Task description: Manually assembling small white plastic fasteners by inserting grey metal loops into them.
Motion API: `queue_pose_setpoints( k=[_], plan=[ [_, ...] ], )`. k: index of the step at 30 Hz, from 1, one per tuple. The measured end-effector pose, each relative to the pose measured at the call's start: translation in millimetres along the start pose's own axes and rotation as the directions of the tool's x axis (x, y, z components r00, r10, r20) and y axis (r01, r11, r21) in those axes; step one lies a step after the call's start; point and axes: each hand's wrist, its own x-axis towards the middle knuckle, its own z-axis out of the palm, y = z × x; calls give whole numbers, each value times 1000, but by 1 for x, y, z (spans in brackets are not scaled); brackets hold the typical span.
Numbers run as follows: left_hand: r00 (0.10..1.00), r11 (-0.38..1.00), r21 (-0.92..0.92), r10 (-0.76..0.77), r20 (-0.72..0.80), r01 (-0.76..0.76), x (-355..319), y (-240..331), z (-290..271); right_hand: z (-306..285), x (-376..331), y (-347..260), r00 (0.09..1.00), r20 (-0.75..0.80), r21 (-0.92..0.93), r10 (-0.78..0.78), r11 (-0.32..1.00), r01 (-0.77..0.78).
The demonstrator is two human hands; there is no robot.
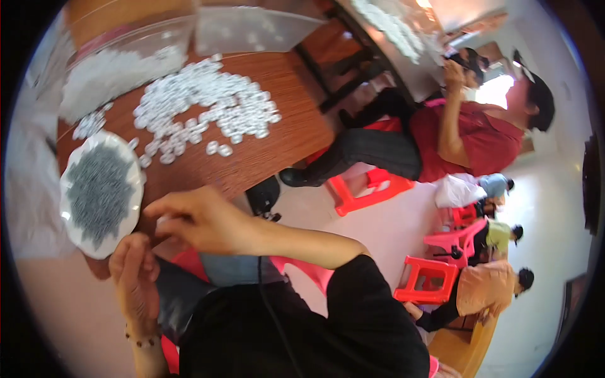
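Observation:
My left hand (135, 280) is raised just below a white scalloped plate (70, 234), its fingers bent and drawn together, with a beaded bracelet on the wrist. Close by on its right, my right hand (205, 220) has curled fingers pointing toward the left fingertips. Whatever the two hands may be pinching is too small to make out. On the plate lies a heap of thin grey pin-like pieces (101, 192). Beyond it, a spread of small white round plastic pieces (183, 94) covers part of the brown wooden table (277, 151).
A clear bin of white pieces (120, 79) stands at the far left, beside another translucent bin (252, 30). A person in a red shirt (472, 142) sits to the right. Red plastic stools (428, 280) and other seated people are farther right.

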Motion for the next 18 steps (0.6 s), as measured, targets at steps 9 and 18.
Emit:
queue_pose_setpoints(
  k=[9,18],
  plan=[
    [994,997,24,-75,75,73,4,-6,12,-14,-11,2,982,-111,-123,155,978,-169],
    [989,993,9,-120,83,119,5,-7,7,-6,-7,-3,968,-117,23,221,975,-220]
  ],
)
